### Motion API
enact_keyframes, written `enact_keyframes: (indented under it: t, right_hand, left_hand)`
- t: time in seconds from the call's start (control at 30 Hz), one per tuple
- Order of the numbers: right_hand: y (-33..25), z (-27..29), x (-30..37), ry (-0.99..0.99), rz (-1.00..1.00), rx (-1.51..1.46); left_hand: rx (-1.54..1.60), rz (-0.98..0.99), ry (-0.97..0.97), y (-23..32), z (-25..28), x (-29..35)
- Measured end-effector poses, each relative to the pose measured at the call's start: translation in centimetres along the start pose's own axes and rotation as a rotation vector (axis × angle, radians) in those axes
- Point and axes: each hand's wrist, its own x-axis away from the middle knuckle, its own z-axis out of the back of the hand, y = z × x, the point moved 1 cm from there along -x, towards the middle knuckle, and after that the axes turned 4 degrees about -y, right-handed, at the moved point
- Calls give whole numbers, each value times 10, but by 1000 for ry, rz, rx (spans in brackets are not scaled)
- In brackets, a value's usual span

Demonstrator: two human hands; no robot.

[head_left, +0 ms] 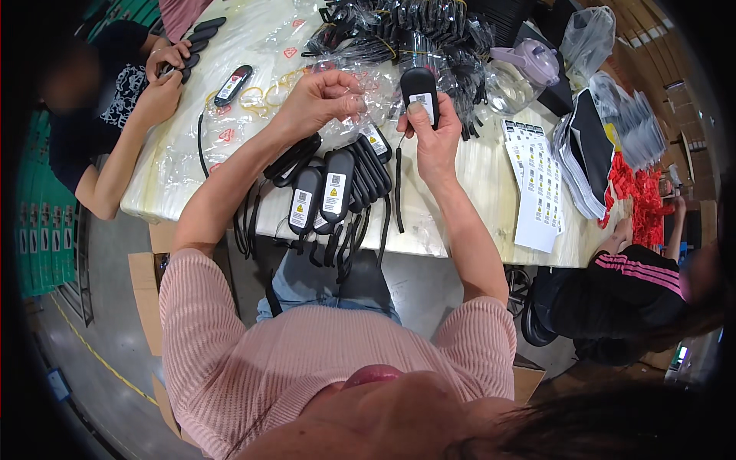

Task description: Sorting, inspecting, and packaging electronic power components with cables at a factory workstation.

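Note:
My right hand (435, 134) grips a slim black device (419, 90) with rounded ends, its thumb on the white label. A black wrist strap (399, 192) dangles from that device. Left of it, my left hand (326, 103) is closed, fingertips pinched together; clear plastic film (349, 132) lies just beside them, and whether they hold any is unclear. Below my hands, several similar black devices (337, 184) lie piled at the table's near edge, white labels facing up, their straps (349, 245) hanging over it.
Bagged black items (399, 31) heap at the back. To the right are label sheets (537, 184), a lidded clear jug (517, 73) and stacked papers (575, 161). Another labelled device (233, 86) lies left. Co-workers sit at both sides; one's hands (165, 69) touch black pieces.

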Motion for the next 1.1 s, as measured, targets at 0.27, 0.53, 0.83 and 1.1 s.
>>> enact_keyframes:
  t: [0.27, 0.53, 0.83, 1.1]
  right_hand:
    - [-8, -1, 3, 61, 394, 589]
    - [-13, -25, 16, -287, 236, 776]
    - [-13, -23, 14, -176, 130, 857]
    - [-8, -18, 13, -83, 153, 719]
  left_hand:
    - [-780, -192, 173, 5, -4, 4]
    - [-55, -110, 265, 9, -8, 2]
    - [-135, -270, 247, 10, -27, 11]
    - [-311, -310, 210, 5, -30, 14]
